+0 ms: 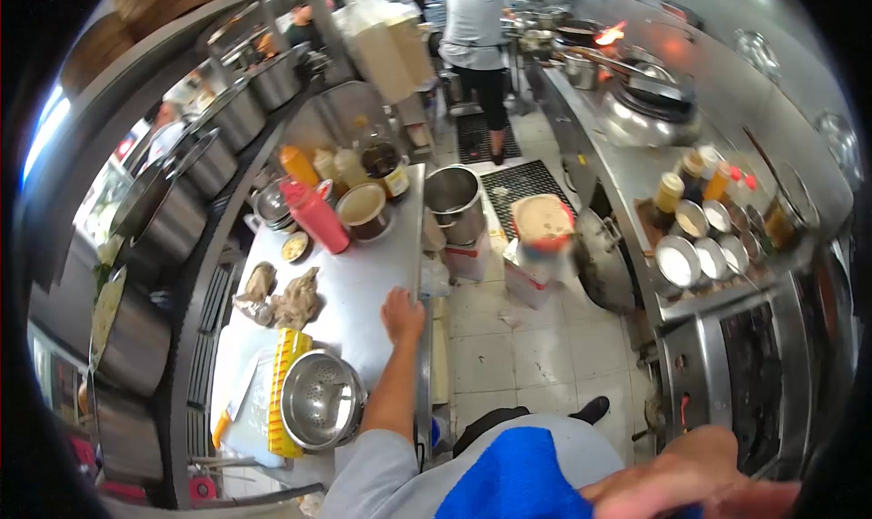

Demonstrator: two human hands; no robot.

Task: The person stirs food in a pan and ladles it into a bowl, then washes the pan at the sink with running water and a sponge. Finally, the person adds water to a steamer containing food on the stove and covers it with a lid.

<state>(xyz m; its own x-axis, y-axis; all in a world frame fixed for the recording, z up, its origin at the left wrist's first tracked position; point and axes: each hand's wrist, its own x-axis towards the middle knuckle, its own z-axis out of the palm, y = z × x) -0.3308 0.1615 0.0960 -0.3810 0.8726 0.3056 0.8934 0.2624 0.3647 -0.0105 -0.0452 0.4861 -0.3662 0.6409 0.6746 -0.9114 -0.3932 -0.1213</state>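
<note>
My left hand (402,316) rests on the steel table (368,287) near its right edge, holding nothing, its fingers partly foreshortened. Close to the camera, my right hand (681,478) is blurred and closed on a blue cloth (513,478) that lies against my front; part of its grip is cut off by the frame. Left of my left forearm stands a steel colander (320,399). Beside it lie a yellow patterned box (289,387) and a knife (238,396) with an orange handle. Pieces of brown meat-like food (297,298) sit farther up the table.
A red squeeze bottle (313,215), a lidded tub (363,210) and several other bottles stand at the table's far end. A tall steel pot (454,201) is beyond. On the right are a wok (649,110) and seasoning bowls (679,260). A person (477,38) stands in the aisle.
</note>
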